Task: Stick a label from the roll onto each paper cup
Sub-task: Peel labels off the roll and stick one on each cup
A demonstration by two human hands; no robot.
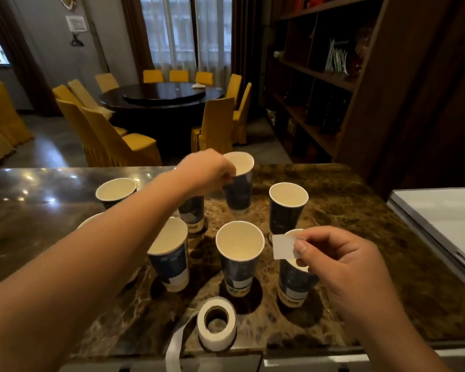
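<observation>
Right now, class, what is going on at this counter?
A person is labelling paper cups on a marble counter. The left hand grips the far cup by its rim, tilted and seemingly lifted off the surface. The right hand pinches a blank white label over the near right cup. The label roll stands at the near edge, its backing strip trailing off. At least two near cups already show white labels.

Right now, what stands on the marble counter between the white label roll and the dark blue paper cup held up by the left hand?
In the head view, one open dark blue paper cup stands between the white label roll and the held cup.
</observation>
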